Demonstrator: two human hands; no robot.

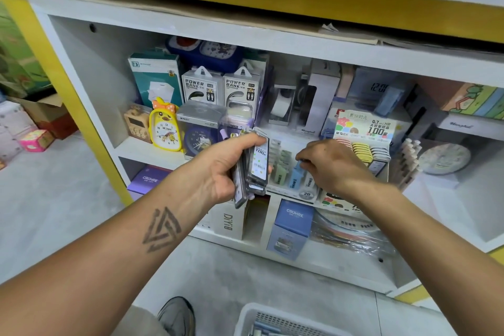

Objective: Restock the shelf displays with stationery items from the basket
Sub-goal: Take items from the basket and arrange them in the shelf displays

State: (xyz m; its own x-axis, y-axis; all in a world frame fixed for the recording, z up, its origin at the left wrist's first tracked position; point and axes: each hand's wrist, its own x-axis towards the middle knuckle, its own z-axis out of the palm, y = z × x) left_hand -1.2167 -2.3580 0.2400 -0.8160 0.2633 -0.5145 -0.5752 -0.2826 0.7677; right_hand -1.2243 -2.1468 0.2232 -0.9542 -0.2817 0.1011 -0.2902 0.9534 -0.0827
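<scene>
1. Head view, left hand (218, 172): fingers curled round a stack of flat lead cases (255, 166), thumb across the top. The stack is held upright just left of the display, apparently as a ready supply for the other hand to draw from.
2. Head view, right hand (330, 165): reaches into the display tray (300, 194) on the middle shelf (147, 151), fingertips bunched and pinching down among the blue and green cases (285, 169) standing in rows. Whether it holds a case of its own cannot be told; the fingertips are partly hidden.
3. Head view, display: a header card (365, 125) stands behind the rows; pink and yellow cases (360, 148) fill the right columns. Cases stand on edge in colour columns, likely so each new one slots in by colour.
4. Head view, basket (272, 319): white, on the floor at the bottom edge, below the hands, with some stock still showing inside.
5. Head view, neighbours: yellow clock (165, 128) and power banks (221, 87) stand left of the tray.
6. Judgement: restocking under way; stack and basket remain to be emptied.
</scene>
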